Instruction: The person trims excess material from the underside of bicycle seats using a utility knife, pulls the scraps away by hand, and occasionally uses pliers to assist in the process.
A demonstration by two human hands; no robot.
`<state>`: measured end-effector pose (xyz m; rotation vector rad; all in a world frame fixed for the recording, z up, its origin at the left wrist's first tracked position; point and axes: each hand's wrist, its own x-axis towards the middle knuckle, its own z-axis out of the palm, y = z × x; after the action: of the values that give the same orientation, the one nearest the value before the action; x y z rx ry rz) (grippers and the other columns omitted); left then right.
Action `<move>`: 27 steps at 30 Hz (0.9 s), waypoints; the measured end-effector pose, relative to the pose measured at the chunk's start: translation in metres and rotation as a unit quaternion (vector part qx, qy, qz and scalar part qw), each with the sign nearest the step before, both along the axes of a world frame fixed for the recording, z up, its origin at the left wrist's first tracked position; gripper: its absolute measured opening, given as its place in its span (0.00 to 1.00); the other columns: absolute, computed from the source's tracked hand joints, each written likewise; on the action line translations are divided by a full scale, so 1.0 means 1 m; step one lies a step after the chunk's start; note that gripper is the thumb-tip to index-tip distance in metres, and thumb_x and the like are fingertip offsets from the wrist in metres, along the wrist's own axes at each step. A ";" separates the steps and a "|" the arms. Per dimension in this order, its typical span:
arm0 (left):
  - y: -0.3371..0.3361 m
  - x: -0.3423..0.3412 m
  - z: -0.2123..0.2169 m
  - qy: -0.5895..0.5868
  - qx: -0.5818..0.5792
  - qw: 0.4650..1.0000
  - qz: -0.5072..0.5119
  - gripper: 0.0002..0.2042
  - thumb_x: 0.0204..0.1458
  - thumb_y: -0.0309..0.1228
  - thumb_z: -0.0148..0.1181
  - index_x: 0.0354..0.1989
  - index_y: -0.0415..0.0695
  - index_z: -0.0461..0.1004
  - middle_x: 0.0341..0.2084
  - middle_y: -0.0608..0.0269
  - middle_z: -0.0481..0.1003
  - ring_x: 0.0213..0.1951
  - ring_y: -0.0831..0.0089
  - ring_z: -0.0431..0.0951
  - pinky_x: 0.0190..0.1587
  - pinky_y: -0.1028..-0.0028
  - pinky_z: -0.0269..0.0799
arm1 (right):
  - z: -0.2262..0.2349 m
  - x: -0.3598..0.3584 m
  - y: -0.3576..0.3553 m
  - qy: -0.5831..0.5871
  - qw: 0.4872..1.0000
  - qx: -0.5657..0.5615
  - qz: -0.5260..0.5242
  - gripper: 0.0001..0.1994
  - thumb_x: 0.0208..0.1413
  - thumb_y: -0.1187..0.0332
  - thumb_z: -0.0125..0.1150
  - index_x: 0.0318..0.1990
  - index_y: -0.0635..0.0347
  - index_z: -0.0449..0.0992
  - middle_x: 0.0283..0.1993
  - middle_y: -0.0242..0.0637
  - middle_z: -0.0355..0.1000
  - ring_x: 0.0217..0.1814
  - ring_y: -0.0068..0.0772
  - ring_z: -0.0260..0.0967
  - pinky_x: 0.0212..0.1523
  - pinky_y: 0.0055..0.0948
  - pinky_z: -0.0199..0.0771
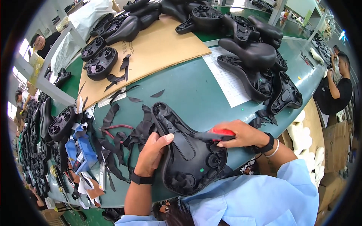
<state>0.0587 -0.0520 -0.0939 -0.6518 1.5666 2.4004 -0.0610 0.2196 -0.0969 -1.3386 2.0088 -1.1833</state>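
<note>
A black bicycle saddle point(188, 150) lies tilted in front of me, its underside up and its narrow nose pointing away. My left hand point(152, 152) grips its left edge, with the thumb over the rim. In my right hand point(241, 133) is a red and dark grey hand tool point(223, 132). Its grey end reaches over the saddle's right edge; motion blurs it, and I cannot tell its exact kind. A small green dot marks the saddle's underside. Crumpled black cover strips point(142, 130) bunch beside the left hand.
Red-handled pliers point(117, 130) lie among black scraps at left, near a blue bin point(81, 150). Several black saddles point(252, 56) are piled at the back right, partly over a white paper sheet point(228, 81). More saddles rest on brown cardboard point(151, 45). Other people work at both sides.
</note>
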 end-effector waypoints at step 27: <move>0.032 0.042 0.022 -0.077 -0.243 0.928 0.270 0.15 0.49 0.33 0.60 0.30 0.32 0.66 0.25 0.65 0.68 0.28 0.80 0.64 0.29 0.78 0.62 | 0.018 0.098 0.021 0.062 0.957 -0.028 -0.281 0.30 0.52 0.64 0.64 0.61 0.63 0.60 0.50 0.49 0.72 0.39 0.39 0.75 0.42 0.32 0.74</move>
<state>0.1008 -0.0196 -0.0720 -1.5020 2.1502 2.1934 0.0367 0.2409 -0.0791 -0.8982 2.5655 -1.4252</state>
